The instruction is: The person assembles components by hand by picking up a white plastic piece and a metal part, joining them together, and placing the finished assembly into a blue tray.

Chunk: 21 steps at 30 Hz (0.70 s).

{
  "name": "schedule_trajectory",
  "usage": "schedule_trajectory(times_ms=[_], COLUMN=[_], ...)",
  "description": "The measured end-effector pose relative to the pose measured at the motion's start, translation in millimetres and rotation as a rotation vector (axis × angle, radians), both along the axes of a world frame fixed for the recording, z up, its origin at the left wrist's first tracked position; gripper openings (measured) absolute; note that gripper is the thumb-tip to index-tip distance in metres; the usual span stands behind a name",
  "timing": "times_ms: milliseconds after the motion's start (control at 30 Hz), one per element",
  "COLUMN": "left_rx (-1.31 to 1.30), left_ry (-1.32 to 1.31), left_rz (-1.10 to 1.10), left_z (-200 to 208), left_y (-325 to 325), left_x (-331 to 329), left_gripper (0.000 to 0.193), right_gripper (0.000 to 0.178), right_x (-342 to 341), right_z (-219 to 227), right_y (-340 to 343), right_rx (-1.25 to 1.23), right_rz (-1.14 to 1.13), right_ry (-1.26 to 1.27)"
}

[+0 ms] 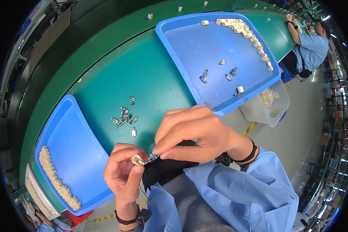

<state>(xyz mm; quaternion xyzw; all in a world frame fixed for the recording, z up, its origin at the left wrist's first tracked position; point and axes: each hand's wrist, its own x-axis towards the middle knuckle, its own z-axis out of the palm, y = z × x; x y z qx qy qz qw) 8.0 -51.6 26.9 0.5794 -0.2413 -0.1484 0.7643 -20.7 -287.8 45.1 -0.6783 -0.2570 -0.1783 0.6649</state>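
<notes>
Between thumb and fingers, my left hand [121, 170] pinches a small cream-coloured hollow cylindrical part [137, 159], its open end showing. My right hand [197, 133] pinches a small shiny metal part [153, 156] right beside that cylinder; whether the two touch I cannot tell. Both hands are close together above my lap, at the near edge of the green table. Just beyond them lies a loose cluster of small silvery metal parts [123, 116] on the table top.
A blue tray [178, 58] at the right holds cream cylinders and a few metal pieces. Another blue tray [81, 150] at the left has rows of small cream parts. Cream cylinders dot the green belt [116, 34]. A translucent bin [272, 112] stands right; a co-worker [311, 48] sits beyond.
</notes>
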Motion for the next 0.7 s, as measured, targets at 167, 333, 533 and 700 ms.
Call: schedule_trajectory(times_ms=[167, 333, 533, 700], left_rx=[0.031, 0.061, -0.001, 0.028], left_ry=[-0.016, -0.022, 0.063, 0.029], left_rz=[-0.052, -0.101, -0.114, -0.128], left_z=[4, 2, 4, 10], left_y=[-6, -2, -4, -2], left_x=[1, 1, -3, -3], left_gripper=[0.031, 0.031, 0.033, 0.033], right_gripper=[0.019, 0.015, 0.007, 0.007], right_x=[-4, -2, -3, -7], right_z=[10, 18, 26, 28], right_y=[-9, -4, -3, -1], right_rx=[-0.190, -0.224, -0.335, -0.408], right_rz=[-0.059, -0.105, -0.093, -0.097], right_ry=[-0.086, -0.181, -0.338, -0.372])
